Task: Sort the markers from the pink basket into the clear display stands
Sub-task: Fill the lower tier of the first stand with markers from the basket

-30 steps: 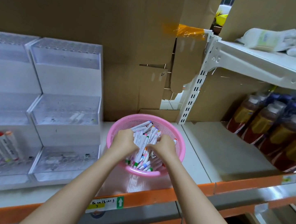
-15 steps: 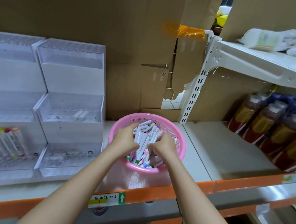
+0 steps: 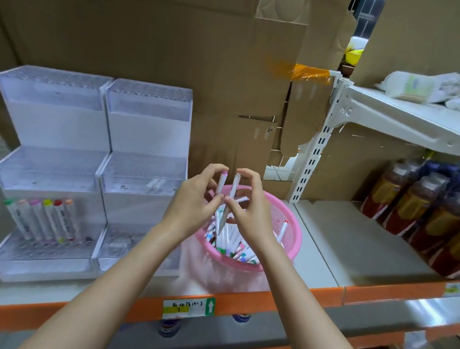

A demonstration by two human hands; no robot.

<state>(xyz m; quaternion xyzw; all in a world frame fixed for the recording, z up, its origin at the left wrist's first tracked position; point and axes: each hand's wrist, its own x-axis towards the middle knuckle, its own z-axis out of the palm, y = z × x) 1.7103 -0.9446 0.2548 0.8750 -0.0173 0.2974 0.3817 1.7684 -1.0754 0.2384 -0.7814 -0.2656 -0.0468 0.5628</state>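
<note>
Pink basket (image 3: 292,236) sits mid-frame on the shelf (image 3: 359,250), loose markers (image 3: 230,241) inside. Above it, left hand (image 3: 193,200) pinches a pink-capped marker (image 3: 221,183) and right hand (image 3: 250,209) pinches a white marker (image 3: 235,185), both upright. Clear display stands (image 3: 145,145) at left, six markers (image 3: 44,217) in the lower left tier.

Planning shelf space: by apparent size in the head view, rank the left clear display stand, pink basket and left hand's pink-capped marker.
Largest: left clear display stand.
Then: pink basket.
Smallest: pink-capped marker, clearly.
</note>
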